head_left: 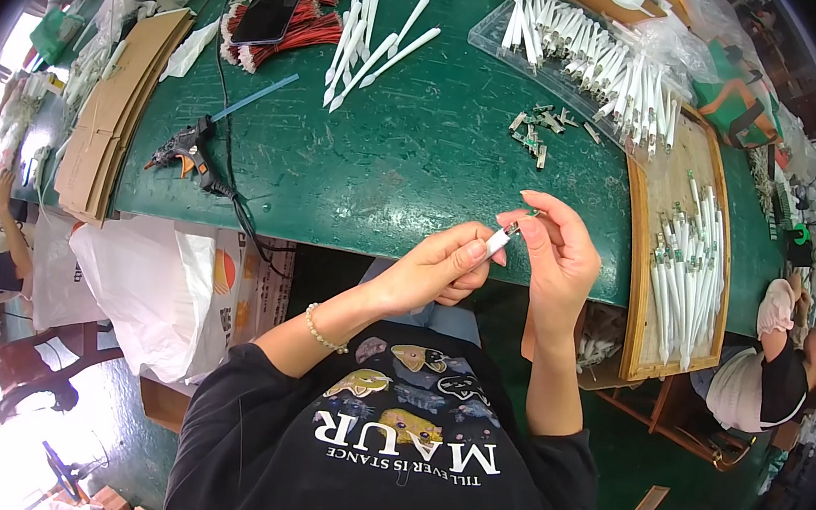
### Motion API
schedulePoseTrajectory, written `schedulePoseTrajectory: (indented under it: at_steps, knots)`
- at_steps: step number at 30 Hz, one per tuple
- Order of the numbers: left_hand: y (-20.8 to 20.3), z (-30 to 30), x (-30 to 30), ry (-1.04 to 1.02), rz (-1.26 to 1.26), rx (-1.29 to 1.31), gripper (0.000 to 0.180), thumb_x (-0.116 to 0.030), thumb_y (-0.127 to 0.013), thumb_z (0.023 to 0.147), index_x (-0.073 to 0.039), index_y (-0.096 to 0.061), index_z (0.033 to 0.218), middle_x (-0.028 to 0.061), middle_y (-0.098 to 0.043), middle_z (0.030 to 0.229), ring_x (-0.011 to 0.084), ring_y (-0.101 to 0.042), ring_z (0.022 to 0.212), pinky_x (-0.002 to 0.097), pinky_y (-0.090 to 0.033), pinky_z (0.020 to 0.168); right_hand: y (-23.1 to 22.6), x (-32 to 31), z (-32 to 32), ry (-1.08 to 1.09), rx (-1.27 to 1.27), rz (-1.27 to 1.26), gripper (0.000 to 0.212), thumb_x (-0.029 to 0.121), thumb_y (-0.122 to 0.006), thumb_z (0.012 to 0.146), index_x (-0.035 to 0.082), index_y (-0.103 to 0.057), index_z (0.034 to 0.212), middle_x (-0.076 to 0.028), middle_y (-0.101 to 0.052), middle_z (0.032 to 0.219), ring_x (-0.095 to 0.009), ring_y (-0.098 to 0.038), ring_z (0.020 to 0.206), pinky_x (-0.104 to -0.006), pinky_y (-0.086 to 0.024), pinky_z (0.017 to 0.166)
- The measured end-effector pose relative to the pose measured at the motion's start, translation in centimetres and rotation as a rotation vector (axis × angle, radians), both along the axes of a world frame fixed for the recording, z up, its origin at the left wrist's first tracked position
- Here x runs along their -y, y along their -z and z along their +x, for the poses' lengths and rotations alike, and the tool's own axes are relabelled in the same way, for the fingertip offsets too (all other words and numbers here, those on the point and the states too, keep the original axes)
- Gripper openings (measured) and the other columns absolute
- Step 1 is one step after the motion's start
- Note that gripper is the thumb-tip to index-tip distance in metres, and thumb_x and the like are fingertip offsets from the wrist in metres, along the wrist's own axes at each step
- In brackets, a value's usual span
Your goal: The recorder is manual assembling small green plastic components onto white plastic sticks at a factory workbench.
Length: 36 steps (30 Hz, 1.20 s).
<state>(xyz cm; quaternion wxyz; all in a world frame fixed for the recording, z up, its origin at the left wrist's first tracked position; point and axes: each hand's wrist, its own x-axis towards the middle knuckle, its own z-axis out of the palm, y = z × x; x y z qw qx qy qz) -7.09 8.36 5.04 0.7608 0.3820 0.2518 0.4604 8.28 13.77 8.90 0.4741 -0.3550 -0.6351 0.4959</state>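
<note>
My left hand is closed around a slim white tube near the table's front edge. At the tube's upper end, my right hand pinches a small green and metallic part between thumb and fingers. How far that part sits inside the tube cannot be made out. Beyond my hands lies a loose pile of similar small green and metal parts. Several white tubes with pointed tips lie farther back, left of the middle.
A clear tray of white tubes stands at the back right. A wooden tray on the right holds tubes with green ends. At left are a glue gun, its cable, cardboard sheets, red wire bundles and a phone.
</note>
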Motion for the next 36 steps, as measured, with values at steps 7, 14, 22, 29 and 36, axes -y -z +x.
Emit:
schedulePoseTrajectory:
  at_steps: [7,14,22,29,36]
  knots:
    - [0.0,0.1,0.0,0.000,0.003,-0.021,0.035,-0.040,-0.033,0.100,-0.007,-0.046,0.104,-0.0048,-0.029,0.065,0.0041,-0.020,0.051,0.0205,-0.018,0.044,0.2,-0.3,0.2,-0.011,0.022,0.032,0.021,0.006,-0.058,0.089,-0.004,-0.057,0.108,-0.013,-0.068,0.086,-0.012,-0.062,0.080,-0.0229,-0.047,0.074]
    - [0.3,0.1,0.0,0.002,0.012,-0.014,0.036,-0.040,-0.034,0.099,-0.007,-0.047,0.103,-0.0049,-0.029,0.064,0.0044,-0.021,0.051,0.0208,-0.018,0.044,0.1,-0.5,0.1,-0.016,0.020,0.013,0.019,0.006,-0.059,0.089,-0.004,-0.059,0.105,-0.013,-0.068,0.084,-0.013,-0.063,0.078,-0.0242,-0.050,0.073]
    - [1.0,0.3,-0.1,-0.033,0.052,-0.026,0.038,-0.041,-0.034,0.099,-0.006,-0.048,0.103,-0.0056,-0.029,0.064,0.0044,-0.021,0.052,0.0210,-0.018,0.045,-0.2,-0.3,-0.1,0.001,0.024,-0.012,0.019,0.006,-0.060,0.088,-0.004,-0.059,0.104,-0.013,-0.068,0.083,-0.013,-0.063,0.078,-0.0246,-0.050,0.073]
    - [1.3,0.7,0.0,-0.056,0.059,-0.010,0.036,-0.040,-0.035,0.099,-0.006,-0.048,0.103,-0.0061,-0.028,0.063,0.0037,-0.020,0.051,0.0206,-0.018,0.045,0.0,-0.3,-0.1,0.014,0.023,0.006,0.017,0.005,-0.060,0.088,-0.004,-0.059,0.102,-0.014,-0.068,0.083,-0.014,-0.065,0.079,-0.0245,-0.051,0.073]
    - [1.4,1.0,0.0,-0.067,0.044,0.047,0.035,-0.038,-0.035,0.099,-0.006,-0.047,0.103,-0.0063,-0.027,0.062,0.0035,-0.019,0.050,0.0206,-0.018,0.044,0.2,-0.5,0.1,-0.012,0.052,0.103,0.016,0.004,-0.061,0.087,-0.004,-0.060,0.100,-0.013,-0.068,0.083,-0.014,-0.065,0.078,-0.0241,-0.051,0.071]
